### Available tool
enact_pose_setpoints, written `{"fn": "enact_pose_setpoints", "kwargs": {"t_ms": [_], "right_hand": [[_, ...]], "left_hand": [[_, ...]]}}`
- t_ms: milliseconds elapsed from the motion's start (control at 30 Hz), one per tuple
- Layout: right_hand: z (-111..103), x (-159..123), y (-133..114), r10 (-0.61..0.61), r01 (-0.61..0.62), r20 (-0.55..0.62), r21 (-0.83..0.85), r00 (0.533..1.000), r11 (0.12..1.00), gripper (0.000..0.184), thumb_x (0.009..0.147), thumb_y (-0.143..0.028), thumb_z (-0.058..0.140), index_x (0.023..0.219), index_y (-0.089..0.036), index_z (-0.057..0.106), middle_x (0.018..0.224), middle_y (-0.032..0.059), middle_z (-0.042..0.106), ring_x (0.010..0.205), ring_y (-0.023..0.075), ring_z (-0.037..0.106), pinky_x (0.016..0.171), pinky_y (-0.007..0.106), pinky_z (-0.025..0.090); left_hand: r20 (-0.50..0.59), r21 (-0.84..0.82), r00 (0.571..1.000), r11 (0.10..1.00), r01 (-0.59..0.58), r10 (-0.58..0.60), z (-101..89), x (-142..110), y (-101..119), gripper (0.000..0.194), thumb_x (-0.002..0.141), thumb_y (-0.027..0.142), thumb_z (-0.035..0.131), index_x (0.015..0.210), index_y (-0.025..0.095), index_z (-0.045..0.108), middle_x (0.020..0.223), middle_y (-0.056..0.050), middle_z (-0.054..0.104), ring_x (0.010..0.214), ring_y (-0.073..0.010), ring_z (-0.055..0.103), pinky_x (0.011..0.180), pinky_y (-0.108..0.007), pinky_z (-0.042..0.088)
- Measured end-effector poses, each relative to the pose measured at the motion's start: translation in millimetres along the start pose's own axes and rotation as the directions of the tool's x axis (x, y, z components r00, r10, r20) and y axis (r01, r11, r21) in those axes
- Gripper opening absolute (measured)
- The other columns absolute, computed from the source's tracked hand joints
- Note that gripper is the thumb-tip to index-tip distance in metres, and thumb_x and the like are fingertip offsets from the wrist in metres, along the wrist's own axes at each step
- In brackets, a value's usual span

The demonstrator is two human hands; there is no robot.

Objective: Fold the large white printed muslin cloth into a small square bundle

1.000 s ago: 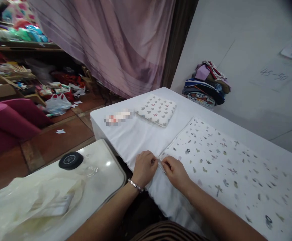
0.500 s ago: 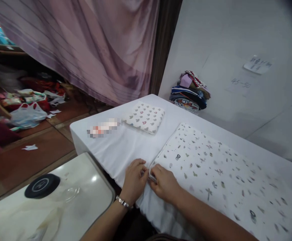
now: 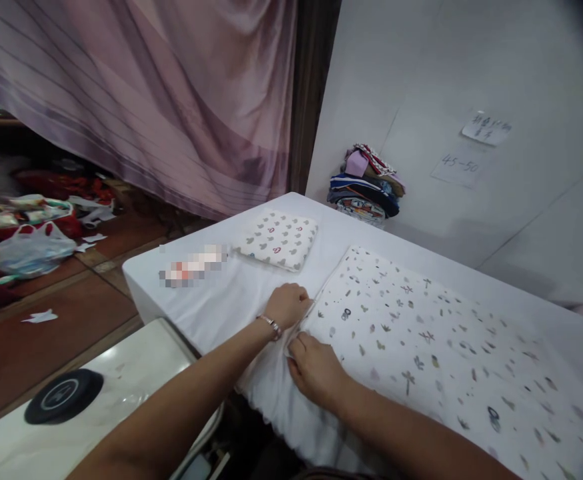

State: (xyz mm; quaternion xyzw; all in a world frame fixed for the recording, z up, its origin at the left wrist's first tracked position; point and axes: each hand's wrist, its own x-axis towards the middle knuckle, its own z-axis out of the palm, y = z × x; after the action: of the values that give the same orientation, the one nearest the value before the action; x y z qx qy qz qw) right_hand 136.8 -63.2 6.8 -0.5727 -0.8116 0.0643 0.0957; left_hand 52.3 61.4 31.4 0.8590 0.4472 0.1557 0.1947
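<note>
From my seat, the right hand [image 3: 319,373] looks closest to a true grip: fingers and thumb seem clamped on the near left corner of a white leaf-and-palm-print cloth [image 3: 421,347]. The left hand [image 3: 287,307] touches that cloth's left edge a little farther up; I can't tell whether it pinches. The cloth lies to the right of both hands, its long axis running along the table [image 3: 236,300] and out of my view, so the right is nearer its bulk. It looks soft, matte and flat. Beyond the left hand, toward the table's far corner, I have a thick folded square of grey-motif cloth [image 3: 279,240]; near the left corner, a pixelated item [image 3: 191,267].
</note>
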Motion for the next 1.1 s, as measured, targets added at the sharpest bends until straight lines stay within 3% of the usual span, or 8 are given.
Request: {"fn": "enact_pose_setpoints", "kwargs": {"t_ms": [100,200,567,800,1100], "right_hand": [[-0.6,0.5,-0.8,0.002,-0.002,0.001,-0.011,1.0,1.0,0.016,0.082,-0.021,0.041,0.094,-0.016,0.05,0.096,0.0095,0.054,0.079,0.02,0.052,0.06,0.03,0.045],[-1.1,1.3,-0.9,-0.003,0.002,-0.003,-0.014,1.0,1.0,0.019,0.082,-0.022,0.041,0.097,-0.016,0.05,0.097,0.0095,0.054,0.081,0.0211,0.053,0.06,0.032,0.046],[-1.9,1.6,0.2,-0.008,0.008,-0.007,0.06,1.0,0.998,0.024,0.081,-0.021,0.042,0.103,-0.016,0.049,0.1,0.0095,0.054,0.086,0.0206,0.051,0.066,0.032,0.046],[-0.7,1.0,-0.2,-0.007,0.007,-0.016,0.044,1.0,0.999,0.021,0.08,-0.021,0.042,0.1,-0.016,0.049,0.099,0.0096,0.053,0.083,0.0208,0.051,0.063,0.032,0.046],[-0.3,2.4,-0.4,0.0,0.0,-0.013,0.042,1.0,0.999,0.02,0.079,-0.021,0.043,0.098,-0.017,0.048,0.097,0.0087,0.054,0.081,0.0206,0.051,0.062,0.031,0.045]], "left_hand": [[0.079,0.008,0.996,0.999,0.038,-0.038,13.3,29.8,10.1,0.019,0.073,0.038,0.057,0.07,0.021,0.064,0.08,-0.002,0.065,0.079,-0.0173,0.057,0.069,-0.027,0.04],[0.133,0.025,0.985,0.994,0.106,-0.108,26.1,43.8,16.3,0.024,0.071,0.043,0.058,0.072,0.02,0.063,0.083,-0.004,0.065,0.081,-0.0188,0.058,0.067,-0.027,0.041],[0.083,0.042,0.992,0.995,0.092,-0.095,42.8,47.2,20.0,0.016,0.072,0.034,0.055,0.071,0.019,0.059,0.087,-0.006,0.064,0.087,-0.0207,0.056,0.07,-0.029,0.041],[0.1,0.02,0.983,0.988,0.152,-0.153,43.3,51.8,14.4,0.009,0.073,0.028,0.054,0.074,0.02,0.058,0.084,-0.003,0.065,0.08,-0.0168,0.059,0.067,-0.026,0.042],[0.089,0.081,0.983,0.985,0.155,-0.162,42.5,62.6,25.9,0.028,0.076,0.044,0.051,0.085,0.019,0.056,0.091,-0.007,0.064,0.085,-0.0205,0.059,0.069,-0.029,0.042]]}}
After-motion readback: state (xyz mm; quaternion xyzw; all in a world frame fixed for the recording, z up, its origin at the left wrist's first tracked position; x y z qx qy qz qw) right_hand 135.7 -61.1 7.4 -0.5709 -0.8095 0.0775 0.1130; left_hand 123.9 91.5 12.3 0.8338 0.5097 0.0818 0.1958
